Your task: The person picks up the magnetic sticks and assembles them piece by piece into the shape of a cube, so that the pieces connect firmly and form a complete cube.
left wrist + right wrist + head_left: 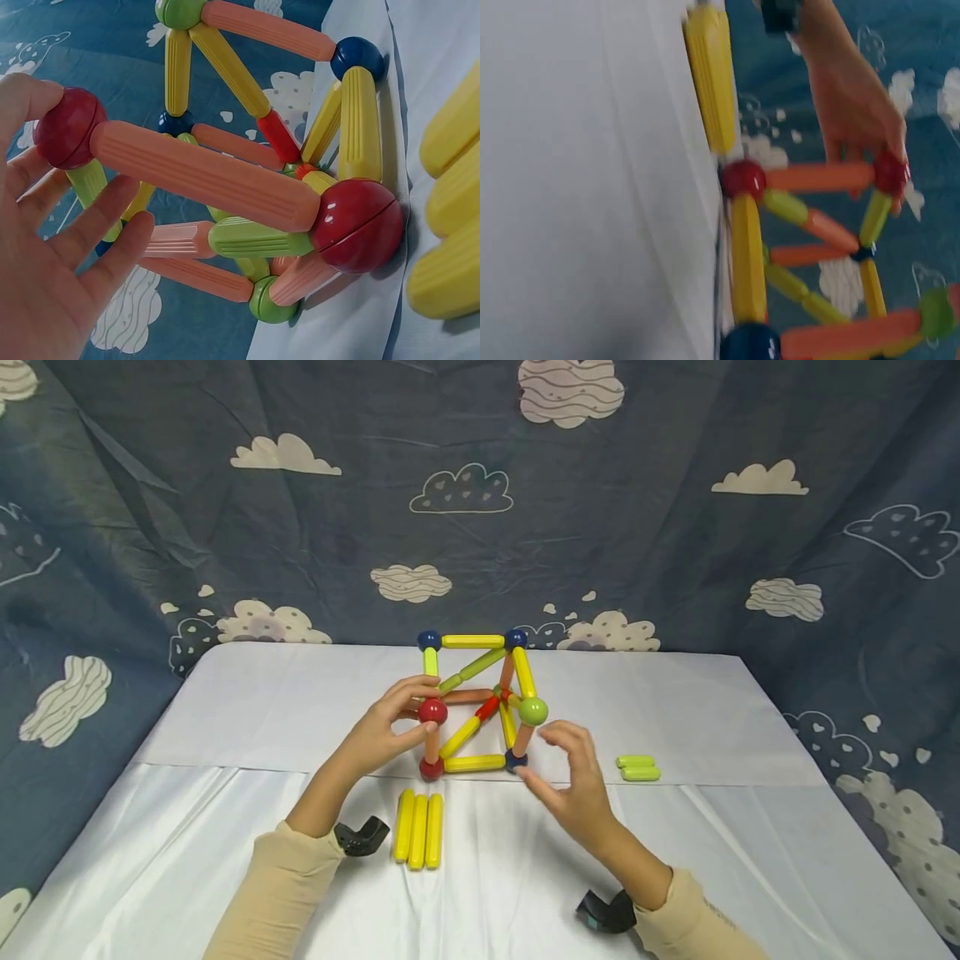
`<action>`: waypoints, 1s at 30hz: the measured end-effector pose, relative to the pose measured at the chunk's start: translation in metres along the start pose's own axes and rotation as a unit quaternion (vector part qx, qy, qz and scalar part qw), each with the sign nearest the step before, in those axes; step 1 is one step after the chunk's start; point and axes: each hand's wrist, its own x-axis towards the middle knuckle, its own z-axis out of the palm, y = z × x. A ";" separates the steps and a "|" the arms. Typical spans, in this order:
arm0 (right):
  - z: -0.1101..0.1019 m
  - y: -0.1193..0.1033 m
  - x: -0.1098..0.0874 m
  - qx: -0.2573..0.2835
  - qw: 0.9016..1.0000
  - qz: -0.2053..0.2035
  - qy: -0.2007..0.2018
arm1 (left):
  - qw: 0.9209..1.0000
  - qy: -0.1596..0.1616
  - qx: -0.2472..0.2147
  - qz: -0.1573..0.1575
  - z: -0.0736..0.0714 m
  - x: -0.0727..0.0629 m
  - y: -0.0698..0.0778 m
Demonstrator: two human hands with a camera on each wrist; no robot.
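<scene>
A box-shaped frame of colored rods and balls stands on the table. My left hand (386, 727) pinches the upper red ball (432, 712) at its front left corner, between thumb and fingers. From that ball an orange rod (210, 176) runs down to a lower red ball (357, 225). My right hand (573, 777) holds nothing, its thumb and fingers spread beside the front right corner. Nearest to it are a light green ball (533, 711), an orange rod (523, 741) and a dark blue ball (516, 761). In the right wrist view, only the left hand shows.
Several yellow rods (418, 831) lie side by side in front of the frame, near the left forearm. Two short green rods (637, 767) lie to the right. A dark cloud-patterned cloth (480, 552) hangs behind the white table cover (247, 710).
</scene>
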 end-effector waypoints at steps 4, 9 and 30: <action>0.020 -0.013 -0.005 0.059 0.990 -0.019 -0.129 | 1.000 -0.002 0.001 -0.011 -0.001 -0.001 0.001; 0.046 -0.013 -0.014 0.101 0.951 0.009 -0.292 | 1.000 -0.003 -0.003 -0.015 0.000 -0.002 0.000; 0.058 -0.004 -0.013 0.008 0.893 0.018 -0.450 | 1.000 0.010 -0.014 0.001 0.005 -0.003 -0.004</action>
